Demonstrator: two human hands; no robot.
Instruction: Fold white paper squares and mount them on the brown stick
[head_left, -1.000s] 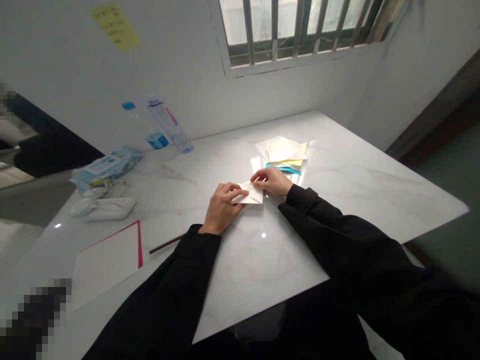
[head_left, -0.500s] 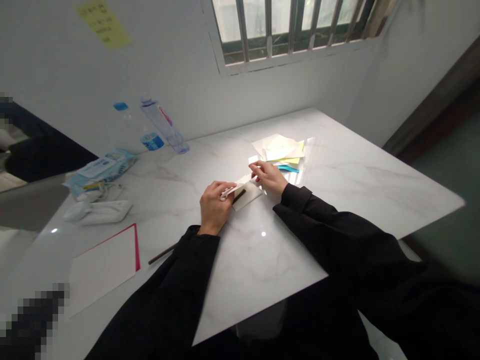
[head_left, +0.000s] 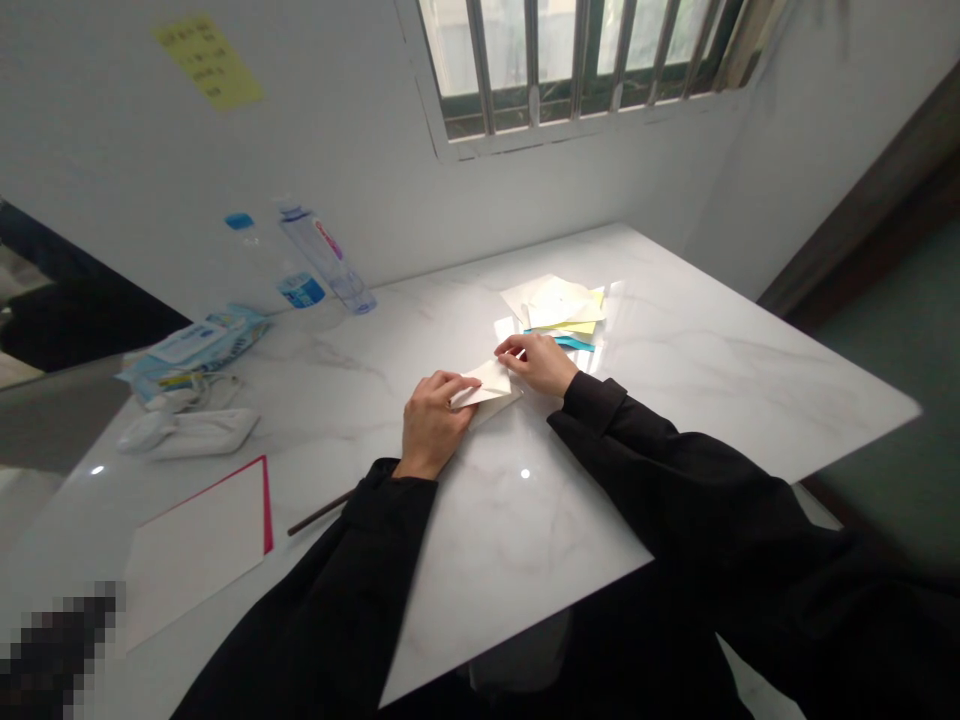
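Observation:
My left hand (head_left: 435, 425) pinches a folded piece of cream paper (head_left: 490, 381) at its left side, with the thumb under the raised flap and the fingers over it. Beneath the flap, a lower layer shows along the near edge. At the paper's far right corner is my right hand (head_left: 541, 363), its thumb and fingertips drawn together; whether they grip the corner is hard to see. Just beyond that hand lies a loose pile of cream, yellow and blue papers (head_left: 559, 300).
A brown pencil-like stick (head_left: 319, 512) lies by my left sleeve, beside a white sheet on a red-edged pad (head_left: 199, 550). Farther left are a white device (head_left: 202, 433) and a blue wipes pack (head_left: 199, 345). Two plastic bottles (head_left: 330, 260) stand against the wall.
The paper's raised flap has come down toward the lower layer, covering the dark strip seen under it before. My left fingers now reach over the flap; my right hand has dipped slightly.

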